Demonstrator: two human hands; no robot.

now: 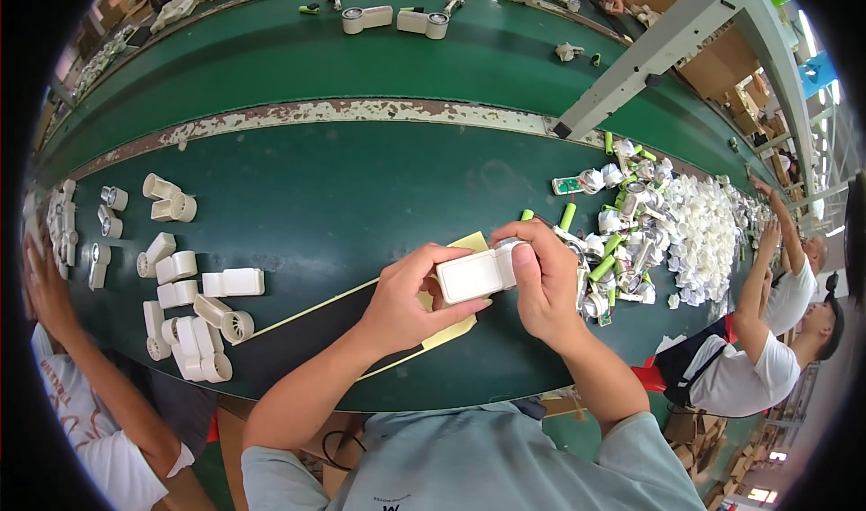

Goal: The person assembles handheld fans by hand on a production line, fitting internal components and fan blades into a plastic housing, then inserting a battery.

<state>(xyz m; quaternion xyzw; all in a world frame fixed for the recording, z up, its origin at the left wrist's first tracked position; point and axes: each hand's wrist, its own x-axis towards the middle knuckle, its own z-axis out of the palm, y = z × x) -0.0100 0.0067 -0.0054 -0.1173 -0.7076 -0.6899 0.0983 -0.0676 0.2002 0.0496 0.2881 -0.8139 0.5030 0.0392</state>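
Both my hands hold one white plastic fan housing (471,275) over the green belt (361,186). My left hand (406,299) grips its squared handle end from below and the left. My right hand (541,281) wraps the round head end, thumb pressed on top. Under the hands lies a yellow sheet (456,331) and a thin black pad (298,331). Just to the right is a heap of green cylindrical cells (603,266) and small white parts (699,231).
Several finished white housings (194,317) lie in a group on the left of the belt. A person's arm (54,303) reaches in at far left; other people (767,331) work at the right. A grey metal frame post (649,55) crosses the far belt, where more housings (397,19) lie.
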